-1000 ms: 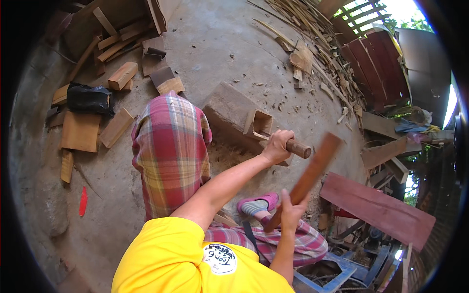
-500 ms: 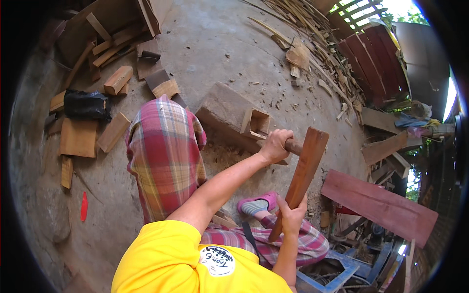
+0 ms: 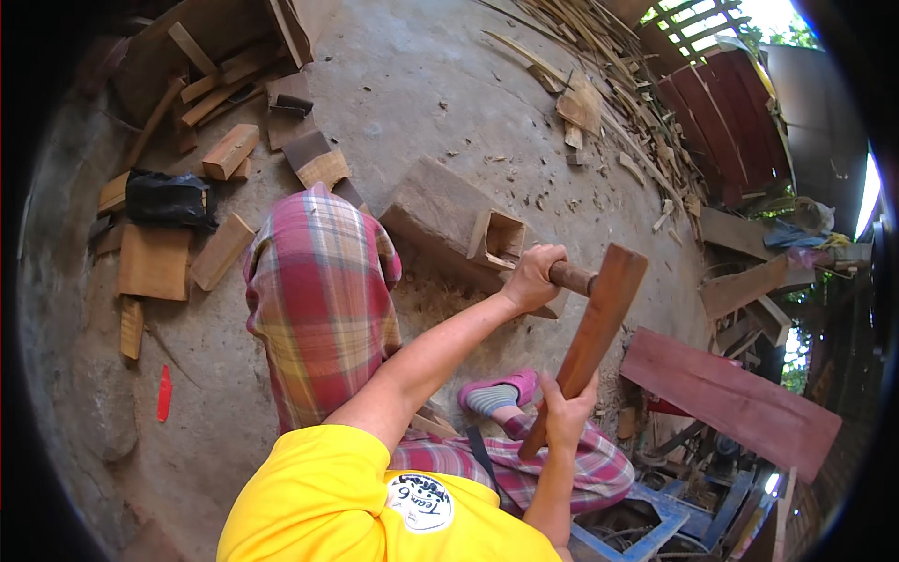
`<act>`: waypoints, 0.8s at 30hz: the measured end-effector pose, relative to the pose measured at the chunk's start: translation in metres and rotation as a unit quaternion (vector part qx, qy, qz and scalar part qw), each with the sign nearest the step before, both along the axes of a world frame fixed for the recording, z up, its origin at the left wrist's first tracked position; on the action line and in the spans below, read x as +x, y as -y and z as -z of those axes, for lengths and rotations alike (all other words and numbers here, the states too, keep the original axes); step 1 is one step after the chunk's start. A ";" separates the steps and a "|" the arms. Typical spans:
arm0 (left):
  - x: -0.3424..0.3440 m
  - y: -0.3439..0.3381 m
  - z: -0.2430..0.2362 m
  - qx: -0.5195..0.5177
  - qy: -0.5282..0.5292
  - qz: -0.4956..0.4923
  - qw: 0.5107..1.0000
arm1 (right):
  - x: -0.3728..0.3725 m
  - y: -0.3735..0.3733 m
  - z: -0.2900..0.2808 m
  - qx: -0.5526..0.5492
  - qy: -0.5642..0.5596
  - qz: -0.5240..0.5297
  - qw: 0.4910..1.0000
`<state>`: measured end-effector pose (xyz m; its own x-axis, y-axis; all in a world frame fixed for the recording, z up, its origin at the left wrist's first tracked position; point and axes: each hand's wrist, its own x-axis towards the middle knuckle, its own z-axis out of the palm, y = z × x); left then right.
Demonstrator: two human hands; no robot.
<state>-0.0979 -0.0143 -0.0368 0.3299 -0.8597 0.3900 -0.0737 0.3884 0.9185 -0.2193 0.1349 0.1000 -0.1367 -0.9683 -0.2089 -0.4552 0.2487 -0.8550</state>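
Observation:
My left hand [image 3: 534,279] is closed round a chisel, whose round wooden handle [image 3: 573,278] sticks out to the right. Its blade is mostly hidden by the hand and points toward a hollow square wooden box [image 3: 504,234]. That box lies open side up against a thick wooden block [image 3: 433,201] on the floor. In my right hand [image 3: 567,412] is a flat reddish-brown wooden mallet [image 3: 599,323], gripped near its lower end and slanting up to the right. The mallet's upper part is beside the butt of the chisel handle; contact cannot be made out.
My raised knee [image 3: 320,281] in plaid cloth stands left of the block. Wood offcuts [image 3: 220,251] and a black-wrapped bundle [image 3: 169,199] lie at left. A reddish board [image 3: 730,398] and blue metal frame [image 3: 655,520] are at right. Long wood strips [image 3: 609,89] line the far right.
The mallet's upper end has shifted slightly right, away from the box. My left hand keeps its grip on the chisel, and the whole view has moved a little.

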 end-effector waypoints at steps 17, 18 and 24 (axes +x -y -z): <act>0.013 0.004 -0.014 -0.027 -0.050 -0.011 0.998 | -0.012 -0.010 -0.015 -0.087 0.030 0.030 0.995; 0.010 0.005 -0.013 -0.037 -0.046 -0.024 0.998 | -0.014 -0.011 -0.022 -0.128 0.034 0.045 0.990; 0.007 0.004 -0.002 0.009 -0.053 0.004 0.999 | 0.003 0.001 -0.012 -0.162 0.008 0.006 0.987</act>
<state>-0.0911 -0.0183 -0.0347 0.3608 -0.8692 0.3382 0.0270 0.3722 0.9278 -0.2164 0.1341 0.1119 -0.1476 -0.9829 0.1097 -0.4395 -0.0342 -0.8976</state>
